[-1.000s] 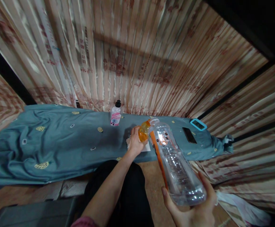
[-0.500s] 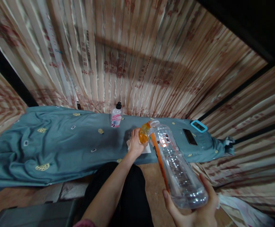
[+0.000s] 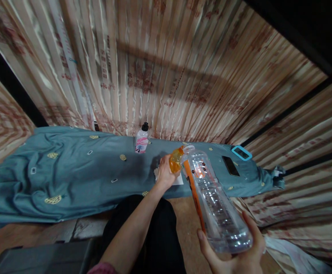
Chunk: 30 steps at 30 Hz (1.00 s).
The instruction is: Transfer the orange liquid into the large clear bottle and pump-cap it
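My right hand grips the base of a large clear plastic bottle with an orange label, tilted so that its open mouth points away from me. My left hand is closed round a small orange bottle, held right against the big bottle's mouth. Under my left hand a white paper sheet lies on the blue-green patterned cloth that covers a low surface.
A small pink-labelled bottle with a black cap stands at the back by the striped curtain. A black phone and a turquoise-framed device lie at the right. A dark box sits at the lower left.
Both hands hold the same grips. The view has shifted slightly, and the two bottles stay mouth to mouth with almost no movement.
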Each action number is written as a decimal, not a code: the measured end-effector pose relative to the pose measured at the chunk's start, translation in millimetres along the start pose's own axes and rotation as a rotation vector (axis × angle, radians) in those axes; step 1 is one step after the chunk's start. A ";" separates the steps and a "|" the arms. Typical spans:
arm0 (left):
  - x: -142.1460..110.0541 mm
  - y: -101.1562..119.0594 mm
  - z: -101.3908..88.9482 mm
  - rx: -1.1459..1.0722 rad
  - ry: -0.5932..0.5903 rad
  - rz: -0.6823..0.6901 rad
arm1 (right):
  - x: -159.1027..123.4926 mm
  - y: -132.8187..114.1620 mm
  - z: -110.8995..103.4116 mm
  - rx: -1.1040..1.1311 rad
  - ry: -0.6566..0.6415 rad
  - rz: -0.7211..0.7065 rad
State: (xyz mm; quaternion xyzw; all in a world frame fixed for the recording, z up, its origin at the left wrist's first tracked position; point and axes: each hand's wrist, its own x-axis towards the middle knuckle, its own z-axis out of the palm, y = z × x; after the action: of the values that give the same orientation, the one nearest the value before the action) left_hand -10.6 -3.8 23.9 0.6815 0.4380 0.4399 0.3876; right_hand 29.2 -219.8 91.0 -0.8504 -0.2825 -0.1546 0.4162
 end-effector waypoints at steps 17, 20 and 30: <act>0.1 0.2 -4.5 0.006 -0.045 -0.013 | 0.3 1.5 -2.6 0.000 -0.039 0.007; 0.0 0.9 -5.0 -0.002 -0.045 -0.022 | 0.7 0.7 -3.6 -0.007 -0.040 0.019; 0.7 -3.2 -1.9 -0.007 -0.021 0.013 | 2.2 -1.0 -3.4 0.052 -0.053 0.024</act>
State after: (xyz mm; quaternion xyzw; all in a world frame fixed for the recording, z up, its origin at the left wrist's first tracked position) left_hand -13.0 -1.9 21.7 0.6876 0.4277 0.4367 0.3918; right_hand 30.3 -221.2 94.8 -0.8464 -0.2869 -0.1196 0.4324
